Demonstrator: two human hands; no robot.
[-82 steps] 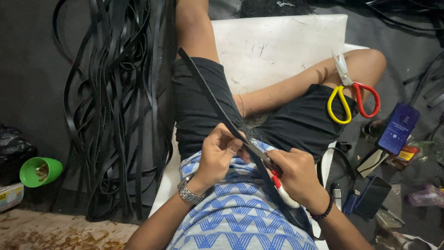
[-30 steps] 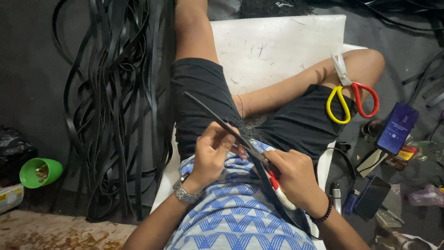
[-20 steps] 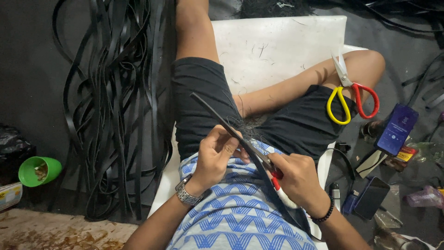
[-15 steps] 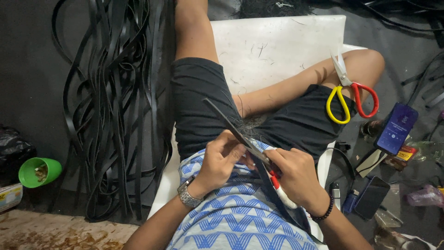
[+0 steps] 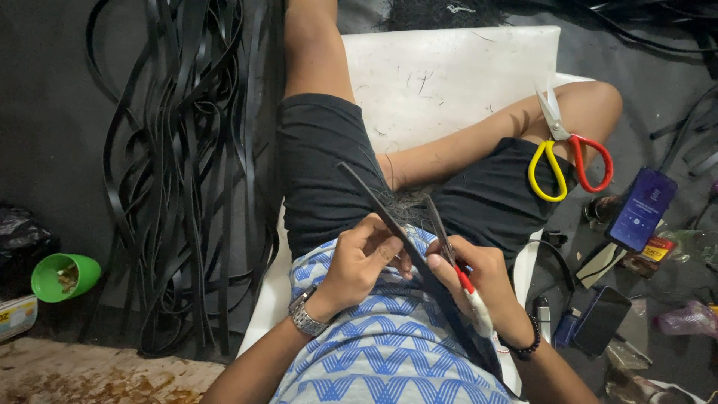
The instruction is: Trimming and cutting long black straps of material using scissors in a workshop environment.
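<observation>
Black strip (image 5: pixel 374 203), long and narrow, runs diagonally across the person's lap, from above the left thigh down between both hands and on over the blue-and-white patterned shirt (image 5: pixel 374 359); its lower end is hard to follow against the dark cloth beside the right forearm, and I cannot tell where it stops. The left hand (image 5: pixel 363 258) pinches the strip from the side, fingers curled over its edge and thumb underneath, wrist bent inward with a metal watch (image 5: pixel 305 318) showing. The right hand (image 5: pixel 479 273) is closed around a thin tool with a red and white handle (image 5: pixel 467 288); its dark metal end (image 5: pixel 440 228) points up and away, close beside the strip, but whether it touches the strip is not clear. The right fingertips are mostly hidden behind the strip and the tool. A dark bead bracelet (image 5: pixel 527 346) sits on the right wrist. Both forearms are cut off by the lower edge of the picture.

The person sits on a white plastic seat (image 5: pixel 449 75) in black shorts (image 5: pixel 321 172), the right leg folded. A pair of scissors with one yellow and one red handle (image 5: pixel 565 153) rests on the right thigh, well apart from the hands. A heap of long black strips (image 5: pixel 187 150) lies on the dark floor to the left, and a green cup (image 5: pixel 63 277) stands beyond it. To the right lie two phones (image 5: pixel 642 209) and small clutter too jumbled to identify
</observation>
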